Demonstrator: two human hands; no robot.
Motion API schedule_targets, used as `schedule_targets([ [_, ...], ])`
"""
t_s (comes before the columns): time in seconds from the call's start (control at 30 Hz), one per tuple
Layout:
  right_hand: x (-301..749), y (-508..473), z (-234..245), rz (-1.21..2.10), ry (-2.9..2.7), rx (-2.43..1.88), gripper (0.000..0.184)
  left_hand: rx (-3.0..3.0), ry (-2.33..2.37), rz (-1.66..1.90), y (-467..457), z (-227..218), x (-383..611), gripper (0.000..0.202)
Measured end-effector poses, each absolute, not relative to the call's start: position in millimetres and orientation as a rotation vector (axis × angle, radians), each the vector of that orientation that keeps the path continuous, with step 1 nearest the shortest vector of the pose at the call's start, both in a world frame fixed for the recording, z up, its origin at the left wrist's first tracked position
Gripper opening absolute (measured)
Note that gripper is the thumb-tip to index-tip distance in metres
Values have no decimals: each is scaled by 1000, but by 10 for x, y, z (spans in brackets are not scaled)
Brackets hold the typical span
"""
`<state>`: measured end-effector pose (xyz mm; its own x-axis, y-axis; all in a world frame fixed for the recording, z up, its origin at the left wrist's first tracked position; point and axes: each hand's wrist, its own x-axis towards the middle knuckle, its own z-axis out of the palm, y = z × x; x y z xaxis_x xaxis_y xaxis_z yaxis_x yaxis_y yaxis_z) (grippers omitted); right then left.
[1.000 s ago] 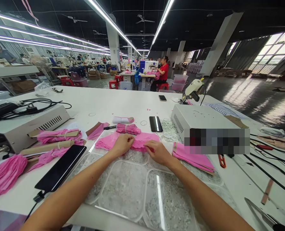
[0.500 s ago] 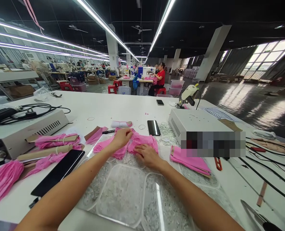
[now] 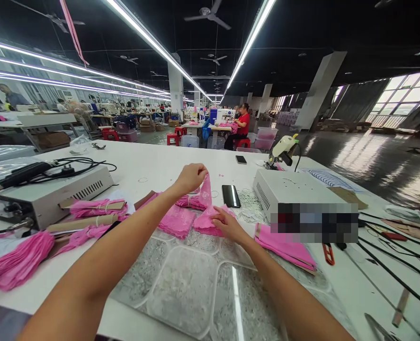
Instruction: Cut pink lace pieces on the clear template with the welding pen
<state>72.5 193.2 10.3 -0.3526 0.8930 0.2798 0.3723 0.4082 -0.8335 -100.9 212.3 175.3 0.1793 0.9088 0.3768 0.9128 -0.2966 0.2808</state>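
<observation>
My left hand (image 3: 192, 179) is raised above the mat, its fingers closed on the top of a thin pink lace fabric piece (image 3: 206, 192) that hangs down. On the right pile of pink fabric pieces (image 3: 207, 223) lies my right hand (image 3: 230, 224), with fingers apart and the index finger stretched toward the hanging lace. Beside it on the left is another stack of pink lace pieces (image 3: 176, 222). A tied pink bundle (image 3: 192, 202) sits behind these stacks. Under everything is a clear-topped grey patterned mat (image 3: 181, 289).
Grey equipment boxes stand left (image 3: 58, 192) and right (image 3: 291, 187). A phone (image 3: 230, 196) lies beside white elastic loops (image 3: 251, 204). Folded pink fabric (image 3: 284, 246), an orange-handled tool (image 3: 328, 254) and scissors (image 3: 378, 327) lie at right. A person in red (image 3: 243, 124) sits beyond the table.
My left hand has risen from the fabric, lifting a lace piece upright. My right hand stays on the right pile, its index finger now stretched out. The camera view has tilted up slightly.
</observation>
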Motion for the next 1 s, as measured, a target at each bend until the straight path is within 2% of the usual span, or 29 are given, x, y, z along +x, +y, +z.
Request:
schedule_targets([
  [0.1, 703, 1830, 206, 833, -1789, -1097, 49, -2442, -1871, -606, 1973, 1790, -949, 23],
  [0.3, 617, 1574, 335, 640, -1670, -1208, 63, -2536, -1861, -356, 1662, 1800, -832, 23],
  [0.37, 605, 1537, 321, 598, -1679, -1218, 49, -2589, -1826, -309, 1587, 1787, -840, 23],
  [0.47, 633, 1509, 269, 556, -1773, -1171, 16, -2675, -1745, -278, 1527, 1730, -925, 23],
  [0.63, 807, 1501, 231, 488, -1963, -1074, 32, -2779, -1635, -320, 1546, 1571, -1164, 18],
  [0.83, 1040, 1283, 289, 409, -2124, -933, 21, -2921, -1431, -488, 1232, 1238, -1481, 22],
  [1.0, 1144, 835, 216, 431, -2414, -728, 22, -3146, -1183, -376, 625, 701, -1735, 14],
])
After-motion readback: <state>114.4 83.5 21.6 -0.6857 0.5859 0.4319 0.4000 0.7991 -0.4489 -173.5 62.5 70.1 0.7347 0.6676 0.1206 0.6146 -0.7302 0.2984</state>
